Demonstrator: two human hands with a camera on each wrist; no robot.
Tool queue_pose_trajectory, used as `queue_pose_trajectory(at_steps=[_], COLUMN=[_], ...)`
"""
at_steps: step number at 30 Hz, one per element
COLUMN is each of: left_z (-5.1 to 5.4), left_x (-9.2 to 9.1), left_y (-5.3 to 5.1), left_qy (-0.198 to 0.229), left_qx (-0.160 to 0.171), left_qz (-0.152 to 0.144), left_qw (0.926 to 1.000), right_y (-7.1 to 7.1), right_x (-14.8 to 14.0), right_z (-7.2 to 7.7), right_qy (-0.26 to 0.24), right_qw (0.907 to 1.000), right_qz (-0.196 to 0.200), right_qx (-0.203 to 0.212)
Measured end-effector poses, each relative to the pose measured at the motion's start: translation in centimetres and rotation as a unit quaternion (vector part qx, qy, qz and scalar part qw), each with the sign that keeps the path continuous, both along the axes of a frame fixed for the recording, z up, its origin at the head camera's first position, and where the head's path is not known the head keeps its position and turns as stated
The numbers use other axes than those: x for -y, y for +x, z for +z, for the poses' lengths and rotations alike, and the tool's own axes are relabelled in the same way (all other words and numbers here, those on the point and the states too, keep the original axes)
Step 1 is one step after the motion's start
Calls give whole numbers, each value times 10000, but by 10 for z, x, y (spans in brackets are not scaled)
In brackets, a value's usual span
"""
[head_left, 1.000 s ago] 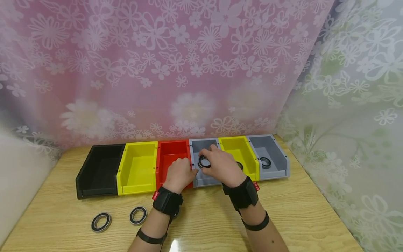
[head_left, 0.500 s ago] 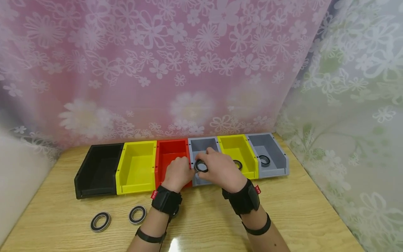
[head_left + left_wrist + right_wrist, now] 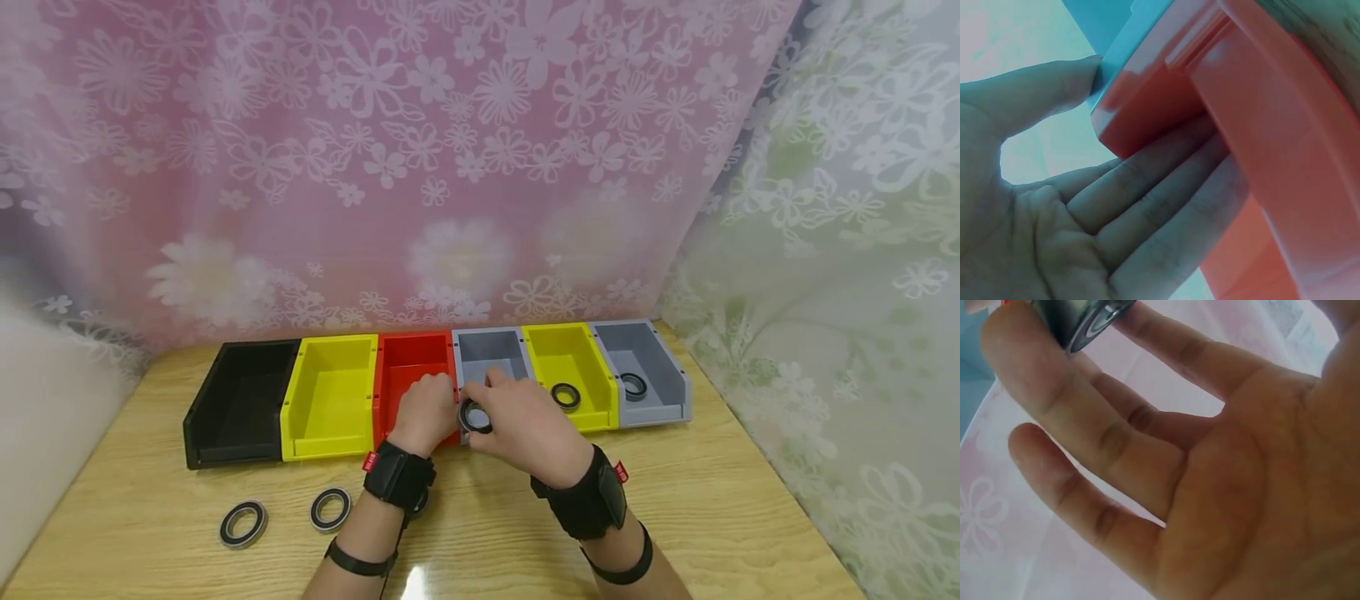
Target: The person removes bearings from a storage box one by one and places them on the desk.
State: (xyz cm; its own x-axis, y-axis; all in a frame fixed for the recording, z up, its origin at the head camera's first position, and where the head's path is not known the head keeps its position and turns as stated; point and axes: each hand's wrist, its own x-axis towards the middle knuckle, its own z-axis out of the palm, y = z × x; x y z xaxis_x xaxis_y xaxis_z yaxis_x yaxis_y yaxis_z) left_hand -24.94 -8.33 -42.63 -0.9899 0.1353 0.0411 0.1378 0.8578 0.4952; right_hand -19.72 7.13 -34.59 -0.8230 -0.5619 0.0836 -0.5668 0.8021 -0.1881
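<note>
currently, right hand pinches a ball bearing, tilted, at the hand's 9 o'clock, over the front of the inner gray bin. right wrist view: bearing's metal edge among the fingertips at 11 o'clock; remaining fingers loosely bent, spread apart.

left hand at the red bin, between bearing and left yellow bin. fingers nearly straight, reaching in behind the front panel; thumb held wide of them, tip against the rim where red meets gray.

right yellow bin at right hand's 2 o'clock; second bearing lying toward its front. outer gray bin beyond, third bearing near its 9 o'clock wall. black bin ends the row at 9 o'clock.

two loose bearings flat on the wood-grain tabletop: nearer bearing between left hand's 7 and 8, farther bearing at 8. pink floral curtain at 12.
</note>
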Motion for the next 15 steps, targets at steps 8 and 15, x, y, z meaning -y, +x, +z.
queue_pose_trajectory(at_steps=[8,15], left_z=[0,-1], left_x=[-2,-3], left_y=[-1,1], left_qy=[-12,239], left_qx=[40,180], left_qz=[100,151], left_qw=[9999,9994], right_y=[6,11], right_x=[-2,-9], right_z=[-8,-28], right_qy=[311,643], right_qw=[9992,9962], right_qz=[264,513], right_qx=[-2,278])
